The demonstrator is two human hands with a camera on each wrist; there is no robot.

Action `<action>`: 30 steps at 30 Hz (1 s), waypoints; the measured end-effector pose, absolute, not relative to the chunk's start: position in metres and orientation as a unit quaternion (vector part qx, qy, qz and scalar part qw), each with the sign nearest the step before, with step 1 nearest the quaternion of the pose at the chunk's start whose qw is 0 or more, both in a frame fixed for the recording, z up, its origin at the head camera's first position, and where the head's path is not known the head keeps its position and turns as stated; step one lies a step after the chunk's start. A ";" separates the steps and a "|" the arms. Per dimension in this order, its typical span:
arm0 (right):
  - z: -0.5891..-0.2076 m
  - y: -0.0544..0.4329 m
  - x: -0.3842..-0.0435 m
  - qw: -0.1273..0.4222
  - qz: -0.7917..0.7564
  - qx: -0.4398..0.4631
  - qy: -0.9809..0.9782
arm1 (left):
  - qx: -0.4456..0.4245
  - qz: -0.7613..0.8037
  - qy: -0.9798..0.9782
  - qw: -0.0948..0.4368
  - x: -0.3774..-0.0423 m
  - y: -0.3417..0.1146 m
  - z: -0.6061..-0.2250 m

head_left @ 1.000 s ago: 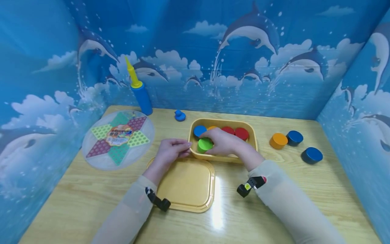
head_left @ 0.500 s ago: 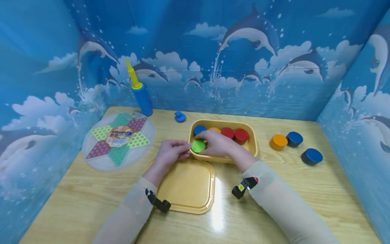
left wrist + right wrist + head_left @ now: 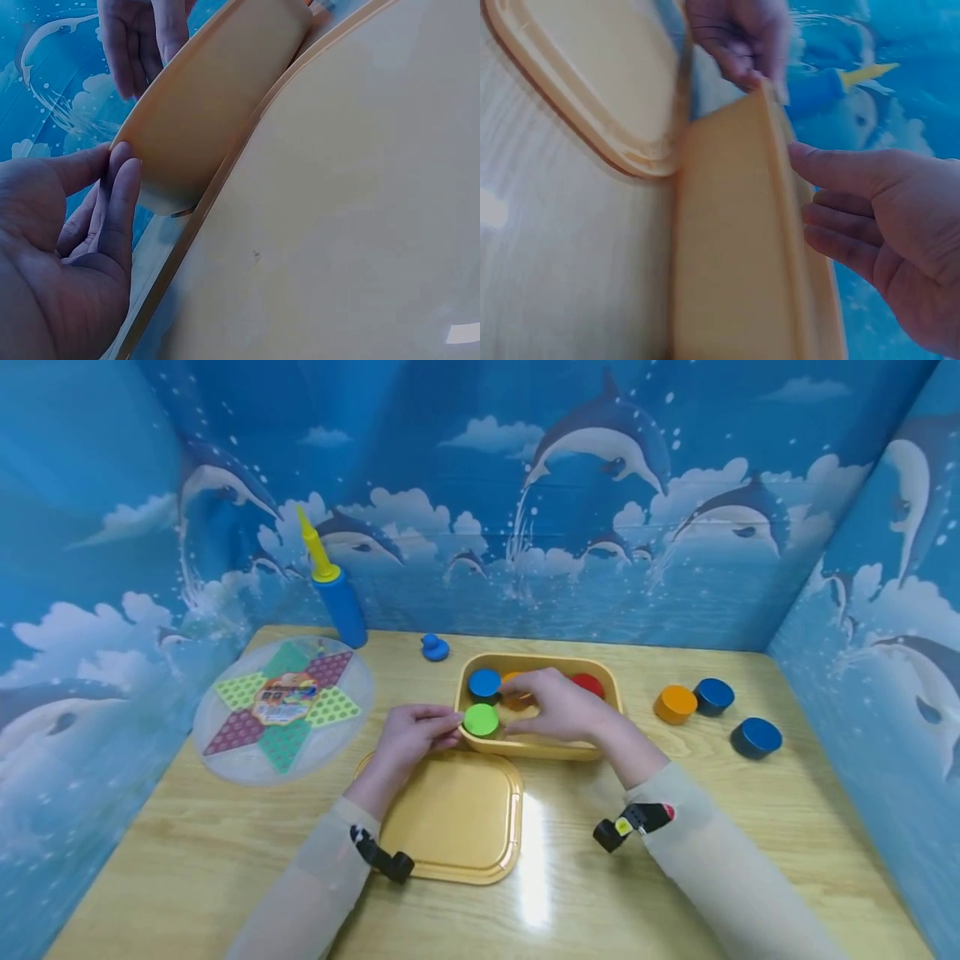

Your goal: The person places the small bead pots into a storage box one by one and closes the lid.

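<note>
At the near-left corner of a yellow plastic box, my left hand pinches the rim between thumb and fingers, as the left wrist view shows on the box wall. My right hand hovers over the box, thumb and fingers spread apart with nothing seen between them. Just left of it, a green round block lies in the near-left corner. Behind that sits a blue round block. The right fingers partly cover an orange block, while a red block shows beyond the hand.
A yellow lid lies in front of the box. Right of it stand an orange block and two dark blue blocks. Leftward are a round star-patterned game board, a blue pump and a blue toy duck.
The right hand slid the green block left into the box's near-left corner, let go of it and drew back to the right. The left hand stayed at the rim.
</note>
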State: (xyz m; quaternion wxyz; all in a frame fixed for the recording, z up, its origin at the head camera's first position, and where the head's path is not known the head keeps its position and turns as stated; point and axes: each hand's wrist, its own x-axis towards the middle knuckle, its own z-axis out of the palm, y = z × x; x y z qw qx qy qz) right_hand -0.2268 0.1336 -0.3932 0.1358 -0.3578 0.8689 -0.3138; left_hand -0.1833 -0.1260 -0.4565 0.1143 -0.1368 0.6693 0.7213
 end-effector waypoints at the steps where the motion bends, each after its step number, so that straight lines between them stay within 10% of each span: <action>1: -0.390 0.139 -0.225 0.132 -0.318 -0.355 0.869 | -0.137 0.720 0.670 0.115 -0.183 -0.126 -0.456; 17: -0.353 0.264 -0.211 0.069 -0.300 -0.216 0.926 | -0.144 0.707 0.682 0.119 -0.183 -0.126 -0.454; 30: -0.386 0.335 -0.229 0.126 -0.262 -0.134 0.947 | -0.145 0.708 0.681 0.120 -0.183 -0.127 -0.455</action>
